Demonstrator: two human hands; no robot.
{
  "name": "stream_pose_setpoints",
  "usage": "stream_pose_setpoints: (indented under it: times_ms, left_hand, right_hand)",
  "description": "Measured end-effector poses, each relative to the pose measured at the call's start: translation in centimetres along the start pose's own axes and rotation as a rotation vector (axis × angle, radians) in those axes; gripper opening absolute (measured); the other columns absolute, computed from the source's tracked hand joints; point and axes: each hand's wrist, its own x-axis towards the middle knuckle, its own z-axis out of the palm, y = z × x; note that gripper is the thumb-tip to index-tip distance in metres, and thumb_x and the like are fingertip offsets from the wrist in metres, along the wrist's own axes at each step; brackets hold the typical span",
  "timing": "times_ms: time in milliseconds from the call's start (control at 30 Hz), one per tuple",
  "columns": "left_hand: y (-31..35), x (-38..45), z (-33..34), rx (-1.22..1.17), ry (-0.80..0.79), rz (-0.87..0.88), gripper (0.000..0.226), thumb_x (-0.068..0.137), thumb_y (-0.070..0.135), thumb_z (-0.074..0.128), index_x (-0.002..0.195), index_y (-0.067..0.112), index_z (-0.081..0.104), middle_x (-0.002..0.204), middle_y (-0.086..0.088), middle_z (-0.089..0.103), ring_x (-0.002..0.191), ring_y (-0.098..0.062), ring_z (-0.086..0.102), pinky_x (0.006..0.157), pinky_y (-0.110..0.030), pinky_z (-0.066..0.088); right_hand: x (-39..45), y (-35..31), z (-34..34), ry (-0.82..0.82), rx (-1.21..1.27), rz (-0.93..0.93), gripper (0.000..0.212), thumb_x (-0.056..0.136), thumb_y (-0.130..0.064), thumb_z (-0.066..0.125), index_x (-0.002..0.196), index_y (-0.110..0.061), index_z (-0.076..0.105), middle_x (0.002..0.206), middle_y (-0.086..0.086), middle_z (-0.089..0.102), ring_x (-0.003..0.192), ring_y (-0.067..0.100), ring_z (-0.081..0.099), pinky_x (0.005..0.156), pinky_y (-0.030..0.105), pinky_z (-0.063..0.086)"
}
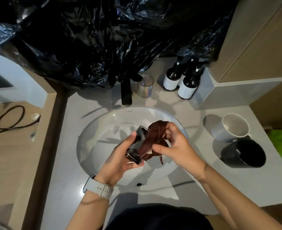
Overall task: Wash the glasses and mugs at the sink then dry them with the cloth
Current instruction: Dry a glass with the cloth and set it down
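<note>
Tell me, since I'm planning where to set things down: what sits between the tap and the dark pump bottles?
In the head view, a clear glass stands on the counter between the tap and the pump bottles.

The brown cloth [155, 138] hides much of the held glass [137, 146]; black plastic sheeting [103, 39] covers the tap's base.

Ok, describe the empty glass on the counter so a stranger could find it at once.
Start at the white sink basin and go to the black tap behind it. The clear glass stands upright just right of the tap, left of the dark bottles. Unlike both mugs, it is see-through.
</note>
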Motion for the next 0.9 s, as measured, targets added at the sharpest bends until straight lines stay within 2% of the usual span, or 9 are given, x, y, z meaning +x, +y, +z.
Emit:
stream_pose_setpoints:
  times_ms: [100,233,300,400,467,533,633,733,900]
  left_hand:
    - [0.7,0.3,-0.3,0.043,0.004,0.022,0.056,0.083,0.057,0.060,0.112,0.012,0.071,0.106,-0.018,0.072,0.083,-0.025,0.068,0.071,-0.034,0.059]
    - [1.2,0.5,-0.1,-0.007,-0.022,0.017,0.043,0.085,0.055,0.058,0.100,0.020,0.077,0.100,-0.008,0.075,0.083,-0.022,0.071,0.071,-0.036,0.056]
    - [1.2,0.5,0.6,-0.048,-0.040,-0.015,0.038,0.090,0.055,0.053,0.088,0.028,0.079,0.096,-0.004,0.076,0.083,-0.020,0.072,0.074,-0.036,0.054]
    - [0.5,0.8,1.5,-0.103,-0.012,-0.069,0.036,0.089,0.054,0.057,0.097,0.024,0.074,0.094,-0.004,0.076,0.084,-0.022,0.073,0.072,-0.036,0.054]
    - [0.2,1.0,1.6,-0.118,-0.005,-0.096,0.040,0.085,0.055,0.061,0.104,0.021,0.070,0.093,-0.005,0.075,0.085,-0.024,0.072,0.069,-0.036,0.055]
    - [0.2,1.2,1.4,-0.119,-0.030,-0.135,0.044,0.081,0.056,0.063,0.103,0.018,0.069,0.087,-0.005,0.073,0.079,-0.024,0.069,0.066,-0.035,0.056]
    - [0.8,1.3,1.0,-0.131,-0.083,-0.267,0.048,0.085,0.057,0.060,0.102,0.012,0.069,0.084,-0.012,0.070,0.069,-0.025,0.068,0.060,-0.031,0.057]
    - [1.0,1.8,0.6,-0.246,-0.193,-0.460,0.062,0.084,0.061,0.058,0.096,0.001,0.067,0.079,-0.021,0.065,0.055,-0.028,0.063,0.046,-0.025,0.055]
    - [-0.4,2.4,0.6,-0.348,-0.263,-0.539,0.071,0.085,0.063,0.053,0.091,-0.006,0.071,0.073,-0.022,0.064,0.049,-0.026,0.061,0.040,-0.023,0.052]
  right_hand:
    - [0.1,0.1,-0.1,0.081,0.172,0.046,0.048,0.074,0.010,0.077,0.105,-0.012,0.046,0.094,0.002,0.070,0.089,0.018,0.069,0.085,0.042,0.054]
    - [0.6,0.3,-0.5,0.081,0.173,0.015,0.046,0.078,0.017,0.069,0.082,-0.017,0.038,0.060,-0.015,0.051,0.058,0.004,0.052,0.060,0.031,0.051]
    - [0.5,-0.1,0.0,0.114,0.183,0.040,0.039,0.075,0.008,0.073,0.092,-0.016,0.046,0.071,0.002,0.065,0.071,0.015,0.063,0.066,0.043,0.056]
    - [0.2,0.4,0.7,0.079,0.184,0.087,0.040,0.075,-0.001,0.071,0.107,-0.024,0.060,0.093,0.022,0.070,0.082,0.028,0.064,0.076,0.059,0.053]
    - [0.0,0.6,0.5,0.043,0.138,0.111,0.040,0.080,0.002,0.071,0.112,-0.022,0.063,0.095,0.017,0.072,0.085,0.028,0.066,0.079,0.055,0.053]
    - [-0.2,0.7,0.0,-0.027,0.080,0.129,0.033,0.086,0.001,0.068,0.116,-0.012,0.064,0.096,0.010,0.074,0.090,0.020,0.069,0.082,0.037,0.056]
    - [-0.5,0.0,-0.6,-0.149,0.054,0.213,0.020,0.095,-0.011,0.058,0.113,-0.009,0.067,0.085,-0.005,0.073,0.077,0.004,0.067,0.071,0.018,0.050]
    - [-0.6,-1.1,-1.3,-0.258,0.079,0.229,0.019,0.095,-0.024,0.058,0.110,-0.016,0.068,0.094,-0.007,0.074,0.092,0.005,0.068,0.082,0.019,0.050]
    - [-0.6,-1.9,-2.1,-0.387,-0.037,0.182,0.027,0.089,-0.010,0.067,0.115,-0.014,0.064,0.104,0.003,0.072,0.101,0.008,0.065,0.089,0.019,0.048]
